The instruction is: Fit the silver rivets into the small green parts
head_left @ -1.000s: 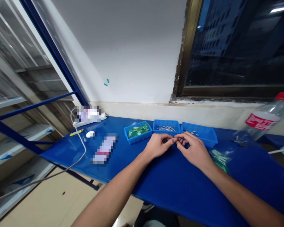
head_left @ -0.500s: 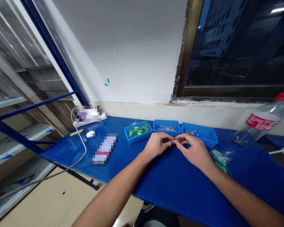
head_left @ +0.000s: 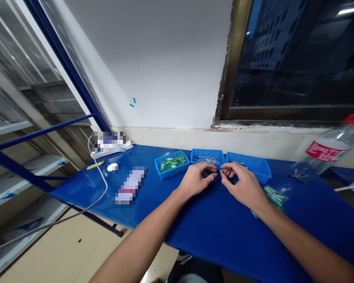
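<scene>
Above the blue table (head_left: 212, 232), my left hand (head_left: 195, 181) is closed in a pinch, its fingertips pointing right. Facing it, my right hand (head_left: 242, 184) pinches a tiny pale or metallic piece (head_left: 221, 171), too small to name. A narrow gap separates the two sets of fingertips. Whatever lies in the left fingers is mostly hidden. Just behind the hands stand a blue tray (head_left: 194, 152) of thin silver metal pins (head_left: 207, 160) and another blue tray (head_left: 262, 167) with a few small metal parts, partly covered by my right hand.
Green packets (head_left: 173, 161) fill a blue tray (head_left: 174, 175) on the left. A green plastic bag (head_left: 275, 195) lies by my right wrist. Farther right stands a red-capped bottle (head_left: 327, 151) with dark bits inside. A yellow cutter (head_left: 95, 165), white mouse (head_left: 112, 167) and cable (head_left: 106, 184) are left.
My fingertips, which met half a second ago, have drawn slightly apart. The right hand has shifted a little to the right; the left has hardly moved.
</scene>
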`<state>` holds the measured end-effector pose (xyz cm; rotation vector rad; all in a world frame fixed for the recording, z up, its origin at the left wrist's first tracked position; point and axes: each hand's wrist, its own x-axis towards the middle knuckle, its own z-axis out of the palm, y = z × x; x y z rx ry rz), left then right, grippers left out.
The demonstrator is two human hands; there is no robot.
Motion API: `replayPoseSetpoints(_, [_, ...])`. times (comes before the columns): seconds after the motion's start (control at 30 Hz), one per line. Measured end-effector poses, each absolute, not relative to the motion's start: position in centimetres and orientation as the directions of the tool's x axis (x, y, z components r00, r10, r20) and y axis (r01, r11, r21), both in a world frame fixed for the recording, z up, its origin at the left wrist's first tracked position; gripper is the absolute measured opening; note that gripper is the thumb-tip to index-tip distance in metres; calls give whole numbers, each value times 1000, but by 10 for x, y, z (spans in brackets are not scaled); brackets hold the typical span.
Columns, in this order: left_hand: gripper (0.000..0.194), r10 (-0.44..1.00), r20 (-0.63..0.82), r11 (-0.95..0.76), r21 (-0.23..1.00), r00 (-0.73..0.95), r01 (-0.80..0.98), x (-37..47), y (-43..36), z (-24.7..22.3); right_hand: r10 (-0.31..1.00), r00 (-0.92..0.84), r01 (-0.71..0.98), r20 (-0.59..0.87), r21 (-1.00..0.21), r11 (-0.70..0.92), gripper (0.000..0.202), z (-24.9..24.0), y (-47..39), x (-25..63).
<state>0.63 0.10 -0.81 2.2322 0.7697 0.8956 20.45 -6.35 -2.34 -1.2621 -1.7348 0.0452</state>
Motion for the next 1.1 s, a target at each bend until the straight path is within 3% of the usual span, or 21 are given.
replayPoseSetpoints(0.13, [33, 582, 397, -779, 524, 710, 345, 2, 6, -16, 657, 26, 788, 754, -420, 450, 16, -9, -64, 220])
replayPoseSetpoints(0.27, [34, 511, 353, -835, 421, 784, 355, 2, 13, -26, 606, 52, 866, 794, -338, 369, 15, -9, -56, 241])
replayPoseSetpoints(0.47, [27, 505, 331, -836, 418, 797, 357, 0, 18, -32, 656, 23, 943, 754, -234, 236, 20, -29, -45, 255])
replayPoseSetpoints(0.63, [26, 530, 329, -822, 425, 781, 379, 0, 17, -30, 670, 24, 931, 742, -260, 255, 21, -32, -46, 249])
replayPoseSetpoints(0.8, [24, 617, 361, -756, 519, 699, 399, 2, 10, -22, 678, -61, 859, 732, -308, 409, 16, -27, -52, 233])
replayPoseSetpoints(0.97, [26, 708, 391, -626, 733, 588, 266, 6, 4, -13, 685, -155, 769, 712, -348, 536, 17, -24, -60, 213])
replayPoseSetpoints(1.1, [35, 724, 366, -562, 804, 584, 193, 9, 4, -15, 707, -171, 700, 687, -420, 577, 17, -25, -63, 206])
